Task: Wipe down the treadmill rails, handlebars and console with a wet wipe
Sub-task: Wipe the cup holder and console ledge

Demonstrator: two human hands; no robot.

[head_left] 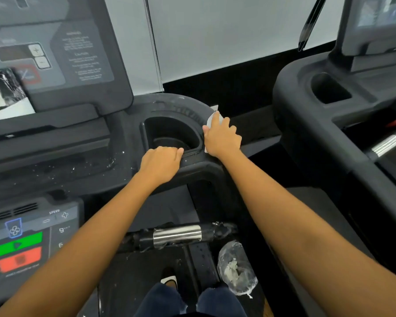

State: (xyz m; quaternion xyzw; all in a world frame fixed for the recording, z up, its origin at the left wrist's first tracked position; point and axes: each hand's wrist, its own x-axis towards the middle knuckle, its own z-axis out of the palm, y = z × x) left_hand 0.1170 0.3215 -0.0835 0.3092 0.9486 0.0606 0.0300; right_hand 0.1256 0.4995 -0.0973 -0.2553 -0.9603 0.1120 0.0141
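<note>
White wipe [212, 118] under flattened right hand [222, 139].

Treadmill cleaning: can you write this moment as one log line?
step: wiping cup holder rim | right hand: presses wipe on rim | left hand: rests on front edge | console: untouched

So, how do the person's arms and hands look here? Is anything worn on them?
Both arms are bare along all the length that shows; no sleeve comes into view. The left hand and the right hand wear no gloves. I see no watch, bracelet or ring on either. Lower down, dark blue trousers show.
</note>
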